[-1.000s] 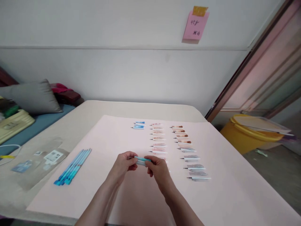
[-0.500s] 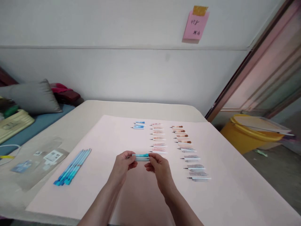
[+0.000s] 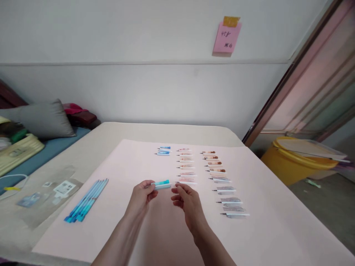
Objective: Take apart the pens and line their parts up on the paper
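My left hand (image 3: 142,195) pinches a light-blue pen barrel (image 3: 161,183) with a slim white refill (image 3: 163,187) lying alongside it, their free ends pointing right. Just right of those ends hovers my right hand (image 3: 187,201), its fingers bent and somewhat apart, with nothing visible in them. Both hands are over the pink sheet (image 3: 124,166). To the left lies a bunch of long blue pens (image 3: 88,201). Beyond the hands are a few blue pen parts (image 3: 163,152), each with a dark-tipped refill.
A column of pink-patterned pen parts (image 3: 185,167) runs behind my right hand. Brown ones (image 3: 215,163) and grey ones (image 3: 230,201) form another column to the right. A clear plastic bag (image 3: 39,207) lies at left. A yellow bin (image 3: 285,170) stands beyond the table's right side.
My right hand has come off the right end of the blue barrel and refill. My left hand still holds them, now slightly tilted. The view has tipped up slightly.
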Available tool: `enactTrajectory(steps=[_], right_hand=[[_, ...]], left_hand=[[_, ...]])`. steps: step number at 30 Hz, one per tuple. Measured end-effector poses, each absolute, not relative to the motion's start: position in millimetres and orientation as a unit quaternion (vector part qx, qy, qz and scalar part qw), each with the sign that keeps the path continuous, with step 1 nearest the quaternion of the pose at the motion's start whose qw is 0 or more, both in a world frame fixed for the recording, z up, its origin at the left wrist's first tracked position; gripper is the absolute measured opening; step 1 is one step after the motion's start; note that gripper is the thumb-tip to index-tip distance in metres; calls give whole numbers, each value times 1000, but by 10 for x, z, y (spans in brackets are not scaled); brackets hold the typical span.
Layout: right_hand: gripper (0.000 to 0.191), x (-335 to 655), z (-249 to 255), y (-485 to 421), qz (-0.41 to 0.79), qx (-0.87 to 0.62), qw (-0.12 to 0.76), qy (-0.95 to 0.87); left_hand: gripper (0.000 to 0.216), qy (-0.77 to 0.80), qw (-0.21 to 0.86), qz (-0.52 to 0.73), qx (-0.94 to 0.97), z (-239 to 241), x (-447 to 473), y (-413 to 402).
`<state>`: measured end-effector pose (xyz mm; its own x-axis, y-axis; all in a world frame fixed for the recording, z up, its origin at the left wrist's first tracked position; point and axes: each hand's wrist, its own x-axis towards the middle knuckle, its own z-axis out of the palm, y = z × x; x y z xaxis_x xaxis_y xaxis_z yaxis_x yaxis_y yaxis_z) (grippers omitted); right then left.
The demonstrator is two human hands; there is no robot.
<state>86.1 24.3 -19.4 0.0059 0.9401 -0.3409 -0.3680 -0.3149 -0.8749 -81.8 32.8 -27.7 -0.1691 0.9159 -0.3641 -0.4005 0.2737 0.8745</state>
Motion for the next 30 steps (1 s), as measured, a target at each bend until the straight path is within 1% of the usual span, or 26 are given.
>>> enactTrajectory(steps=[6,10,15,23,30], right_hand=[[33,885,-141,241,656,-487,514,-260],[32,899,-127,243,665,-477,517,-251],[30,933,-123,263,669,-469,519,-250],[28,954,-125,289,676,-468,514,-246],[25,878,-275,327,682,-483,491,-246]], left_hand=[[10,536,575,591,182,-331,-810,489],[7,532,572,595,186,-318,-815,731],[9,530,569,594,205,-304,-840,1050],[9,559,529,596,228,-583,-884,1483],[13,585,516,568,263,-663,-904,1922]])
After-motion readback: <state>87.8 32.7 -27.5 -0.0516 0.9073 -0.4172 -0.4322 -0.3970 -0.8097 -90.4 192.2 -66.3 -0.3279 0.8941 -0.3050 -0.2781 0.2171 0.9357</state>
